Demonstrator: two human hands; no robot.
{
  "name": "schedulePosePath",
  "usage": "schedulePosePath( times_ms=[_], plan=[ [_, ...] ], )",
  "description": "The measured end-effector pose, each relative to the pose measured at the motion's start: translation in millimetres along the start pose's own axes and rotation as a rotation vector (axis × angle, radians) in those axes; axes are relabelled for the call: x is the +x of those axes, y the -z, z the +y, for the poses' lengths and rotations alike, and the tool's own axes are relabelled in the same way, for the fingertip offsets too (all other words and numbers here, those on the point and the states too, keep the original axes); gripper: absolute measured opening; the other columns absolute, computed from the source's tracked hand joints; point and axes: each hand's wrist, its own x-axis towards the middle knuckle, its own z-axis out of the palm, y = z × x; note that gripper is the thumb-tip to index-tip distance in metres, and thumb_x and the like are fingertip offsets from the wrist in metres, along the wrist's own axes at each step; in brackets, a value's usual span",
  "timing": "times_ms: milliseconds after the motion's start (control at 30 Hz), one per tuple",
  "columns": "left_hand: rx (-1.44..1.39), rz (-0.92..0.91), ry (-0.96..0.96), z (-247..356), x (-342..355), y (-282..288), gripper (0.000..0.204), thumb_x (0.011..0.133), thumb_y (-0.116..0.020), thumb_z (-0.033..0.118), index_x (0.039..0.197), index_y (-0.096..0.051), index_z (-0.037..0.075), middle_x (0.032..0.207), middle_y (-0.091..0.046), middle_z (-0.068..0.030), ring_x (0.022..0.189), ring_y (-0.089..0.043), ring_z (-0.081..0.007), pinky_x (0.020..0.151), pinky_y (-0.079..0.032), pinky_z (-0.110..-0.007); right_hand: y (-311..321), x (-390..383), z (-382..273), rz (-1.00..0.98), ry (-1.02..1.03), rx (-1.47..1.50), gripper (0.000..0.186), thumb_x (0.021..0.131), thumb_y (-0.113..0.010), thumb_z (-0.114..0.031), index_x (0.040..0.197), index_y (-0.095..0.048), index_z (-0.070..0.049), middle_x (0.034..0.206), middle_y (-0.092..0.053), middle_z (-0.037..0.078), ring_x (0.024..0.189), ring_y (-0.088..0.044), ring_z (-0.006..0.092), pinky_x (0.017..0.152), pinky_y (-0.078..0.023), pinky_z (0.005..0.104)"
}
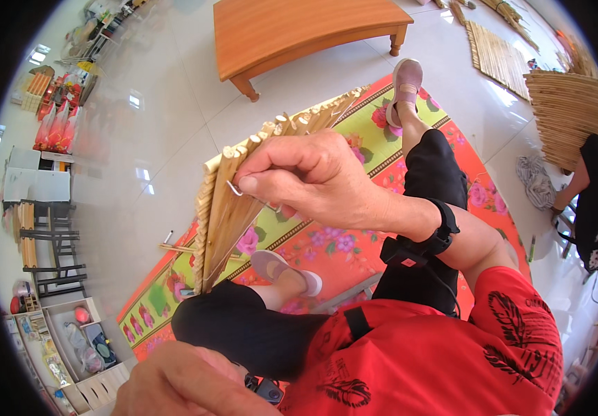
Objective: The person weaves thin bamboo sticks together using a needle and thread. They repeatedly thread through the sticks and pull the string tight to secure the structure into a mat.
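Thumb and forefinger of the right hand (316, 179) pinch a thin white piece (234, 188) beside the stalk mat (226, 216), which tilts left of the frame's centre. Keeping that pinch short and close to the stalks, with the mat braced, would likely give better control. The left hand (185, 383) is cut off by the lower edge, its fingers' state impossible to tell; whether the piece is thread or wire is unclear.

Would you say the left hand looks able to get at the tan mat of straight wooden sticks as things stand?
Probably yes: the left side of the mat looks uncovered, though the left hand, low in the view, would likely have to go around the black-clad left knee.
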Motion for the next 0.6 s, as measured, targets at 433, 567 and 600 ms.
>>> schedulePosePath(
  times_ms=[433,567,600],
  plan=[
    [0.280,0.643,-0.703,17,-47,-39,0.042,0.095,-0.064,0.020,0.136,-0.055,0.028,0.137,-0.047,0.0080,0.092,-0.054,-0.0149,0.067,-0.043,-0.031,24,-77,-15,-0.132,0.327,-0.729,0.007,0.088,-0.072,-0.008,0.090,-0.070,-0.002,0.062,-0.060,0.004,0.053,-0.062,0.0192,0.048,-0.046,0.0310],
    [0.238,0.703,-0.812,23,-39,-51,0.026,0.097,-0.062,0.022,0.122,-0.057,0.019,0.113,-0.056,0.0134,0.084,-0.051,-0.0085,0.064,-0.040,-0.025,23,-97,-20,-0.123,0.305,-0.731,0.012,0.087,-0.074,-0.009,0.094,-0.069,0.000,0.070,-0.063,0.007,0.058,-0.064,0.0222,0.050,-0.048,0.0332],
    [0.275,0.678,-0.772,27,-41,-51,0.024,0.098,-0.061,0.022,0.121,-0.057,0.019,0.109,-0.057,0.0137,0.083,-0.051,-0.0084,0.063,-0.040,-0.025,23,-101,-26,-0.127,0.249,-0.718,0.013,0.086,-0.073,-0.006,0.096,-0.069,0.001,0.074,-0.065,0.007,0.060,-0.065,0.0219,0.051,-0.048,0.0327]
  ],
)
